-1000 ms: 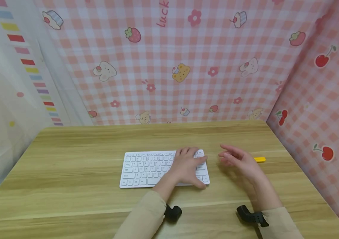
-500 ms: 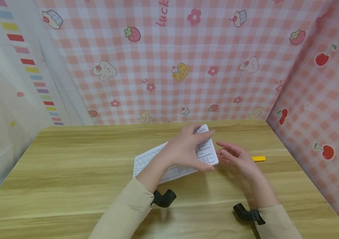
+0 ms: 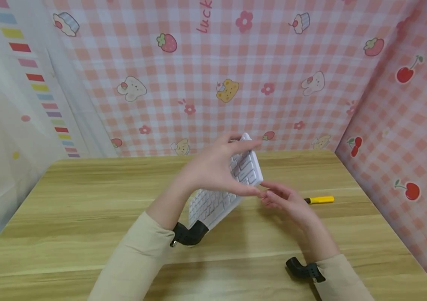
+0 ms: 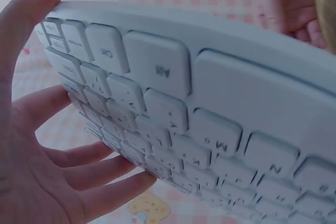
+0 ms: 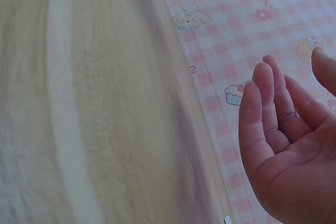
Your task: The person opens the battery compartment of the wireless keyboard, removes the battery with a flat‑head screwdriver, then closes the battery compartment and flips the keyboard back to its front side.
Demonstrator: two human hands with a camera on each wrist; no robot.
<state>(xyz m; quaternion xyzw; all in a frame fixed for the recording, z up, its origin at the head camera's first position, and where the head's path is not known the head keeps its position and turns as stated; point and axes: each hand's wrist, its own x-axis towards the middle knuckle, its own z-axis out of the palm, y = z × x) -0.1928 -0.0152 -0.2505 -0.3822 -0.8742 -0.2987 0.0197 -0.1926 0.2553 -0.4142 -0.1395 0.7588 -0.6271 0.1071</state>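
Observation:
A white computer keyboard (image 3: 217, 207) is tilted steeply up from the table, its right end raised and its keys turned toward the left wrist. My left hand (image 3: 211, 167) grips that raised end, with the thumb on the front edge and the fingers at the back edge, as the left wrist view shows on the keyboard (image 4: 231, 87). My right hand (image 3: 290, 205) is just below the raised end, its fingertips close to the left thumb. In the right wrist view, the right hand (image 5: 289, 145) has its palm visible and its fingers loosely bent, with nothing in them.
A yellow stick-shaped thing (image 3: 320, 200) with a black end lies on the wooden table (image 3: 96, 234), right of the right hand. Pink checked cloth (image 3: 198, 75) hangs behind the table and along its right side; pale cloth (image 3: 6, 175) hangs on the left.
My left hand has lifted the keyboard's right end from flat and turned it upward. The right hand has shifted slightly left, uncovering more of the yellow thing.

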